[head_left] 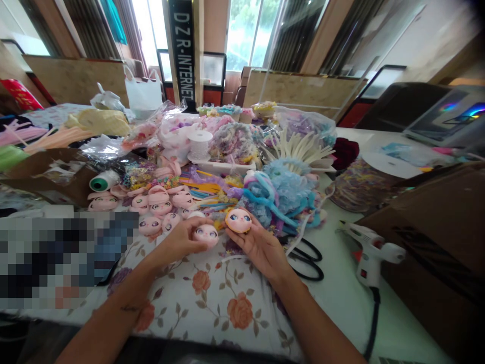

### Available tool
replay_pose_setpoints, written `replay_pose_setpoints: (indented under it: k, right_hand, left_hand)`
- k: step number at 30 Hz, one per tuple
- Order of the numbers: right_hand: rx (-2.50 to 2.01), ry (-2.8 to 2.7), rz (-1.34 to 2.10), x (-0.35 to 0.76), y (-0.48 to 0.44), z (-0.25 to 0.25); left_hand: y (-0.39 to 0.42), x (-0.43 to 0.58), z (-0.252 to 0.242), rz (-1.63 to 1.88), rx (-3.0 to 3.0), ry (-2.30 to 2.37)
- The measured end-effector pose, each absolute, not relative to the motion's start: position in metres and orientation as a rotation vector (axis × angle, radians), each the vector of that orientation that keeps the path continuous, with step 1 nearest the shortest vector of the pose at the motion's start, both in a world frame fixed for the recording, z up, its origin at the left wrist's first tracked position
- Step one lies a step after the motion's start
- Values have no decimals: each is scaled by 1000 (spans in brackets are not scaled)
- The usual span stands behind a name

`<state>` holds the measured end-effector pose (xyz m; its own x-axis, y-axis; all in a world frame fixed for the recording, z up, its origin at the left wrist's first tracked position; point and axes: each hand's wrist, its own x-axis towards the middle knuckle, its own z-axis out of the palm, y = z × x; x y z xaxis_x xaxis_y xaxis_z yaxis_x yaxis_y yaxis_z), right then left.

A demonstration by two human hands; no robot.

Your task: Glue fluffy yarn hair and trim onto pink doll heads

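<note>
In my left hand point(186, 237) is a pale pink doll face point(205, 235) with painted eyes, gripped between thumb and fingers. My right hand point(261, 245) holds a second doll face point(240, 221), this one edged in yellow-orange, resting on the fingers with its front turned up. The two faces are close together but apart, above the floral cloth point(212, 303). Just beyond my left hand lie several more pink doll faces point(161, 205). Black-handled scissors point(308, 259) lie to the right of my right hand, their blades partly hidden.
A heap of wool, ribbons and plastic bags fills the table's far side, with a white spool point(200, 144) and light-blue fluffy material point(290, 177). At right are a white glue gun point(373, 250) with its cord and a cardboard box point(428, 253). A green-ended thread cone point(104, 181) lies left.
</note>
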<state>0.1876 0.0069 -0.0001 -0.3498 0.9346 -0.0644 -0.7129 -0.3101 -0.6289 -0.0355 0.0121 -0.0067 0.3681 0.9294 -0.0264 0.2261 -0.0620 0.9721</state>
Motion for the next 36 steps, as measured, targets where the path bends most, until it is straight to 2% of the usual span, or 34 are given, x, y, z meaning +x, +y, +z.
replay_pose_setpoints:
  k: [3,6,11,15,23,36]
  right_hand:
    - [-563,-713,1810,188,6,-2]
    - [-681,-817,1742,187,5,-6]
    - [-832,-1025,1660,181,3,-13]
    - [-839,-1209,1634,177,-1,-16]
    - [-865,-1472,1441,182,-5,-18]
    - [-810,-1546,1523,179,-10,-8]
  left_hand:
    - [9,-33,-8,686,1969,1081]
    - [7,-30,-5,743,2198,1088]
    - [5,-23,0,1069,2153,1200]
    - [5,-14,-8,968,2182,1032]
    - [5,-16,-18,910,2222,1006]
    - [-4,-18,-10,863,2287,986]
